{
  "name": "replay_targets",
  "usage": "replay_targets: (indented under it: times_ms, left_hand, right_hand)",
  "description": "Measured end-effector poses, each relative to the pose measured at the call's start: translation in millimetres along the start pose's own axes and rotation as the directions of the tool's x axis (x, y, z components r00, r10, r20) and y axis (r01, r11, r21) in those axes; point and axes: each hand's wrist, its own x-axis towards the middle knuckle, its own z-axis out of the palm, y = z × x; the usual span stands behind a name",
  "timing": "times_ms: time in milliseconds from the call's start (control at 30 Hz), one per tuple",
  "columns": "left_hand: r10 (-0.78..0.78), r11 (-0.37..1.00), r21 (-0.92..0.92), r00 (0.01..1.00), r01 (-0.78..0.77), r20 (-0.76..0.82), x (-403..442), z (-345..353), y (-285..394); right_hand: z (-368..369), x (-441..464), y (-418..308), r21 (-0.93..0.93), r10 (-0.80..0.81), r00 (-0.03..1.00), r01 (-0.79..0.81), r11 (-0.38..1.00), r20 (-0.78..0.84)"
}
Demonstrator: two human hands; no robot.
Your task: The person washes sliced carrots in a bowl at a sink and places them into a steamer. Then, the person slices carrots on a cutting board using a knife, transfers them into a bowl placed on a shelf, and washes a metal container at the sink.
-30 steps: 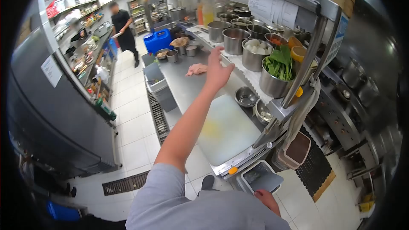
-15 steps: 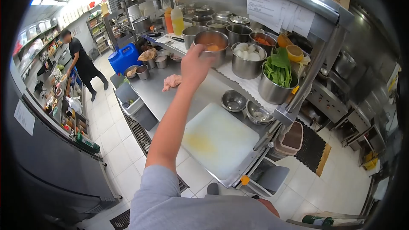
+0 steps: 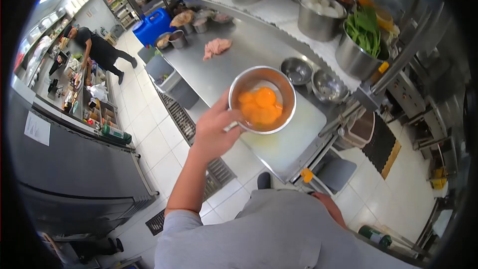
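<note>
My left hand [image 3: 214, 128] grips a steel pot [image 3: 286, 88] by its near left side, the thumb at the rim. Several orange egg yolks [image 3: 263, 107] lie in the pot, which is held up above the cutting board [image 3: 304, 128]. The board has a yellowish stain near its left side. Of my right arm [image 3: 329, 210] only a short stretch shows beside my body; its hand is out of sight. Beyond the pot are a small steel bowl [image 3: 297, 71] and stacked steel bowls [image 3: 328, 85].
Raw meat [image 3: 217, 48] lies on the steel counter [image 3: 254, 40]. A pot of whole white eggs [image 3: 318, 25] and a pot of leafy greens [image 3: 354, 52] stand on the shelf. A blue jug [image 3: 153, 26] is farther off. A co-worker [image 3: 99, 52] bends at the left shelves.
My left hand has lifted the pot of yolks off the shelf and brought it down towards me, over the board. The view has tilted down, and the co-worker leans further forward.
</note>
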Motion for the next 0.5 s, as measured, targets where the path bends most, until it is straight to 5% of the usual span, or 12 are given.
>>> replay_targets:
  times_ms: [333,500]
  left_hand:
    - [-0.100,0.981,-0.146,0.974,0.131,0.201,-73,122,75]
    - [0.068,0.979,-0.206,0.931,0.008,0.357,-54,200,128]
  right_hand:
    - [-44,-12,7,-0.180,0.024,0.997,-0.038,0.983,-0.078]
    - [-66,-48,61,0.032,0.028,0.974,-0.022,0.999,-0.223]
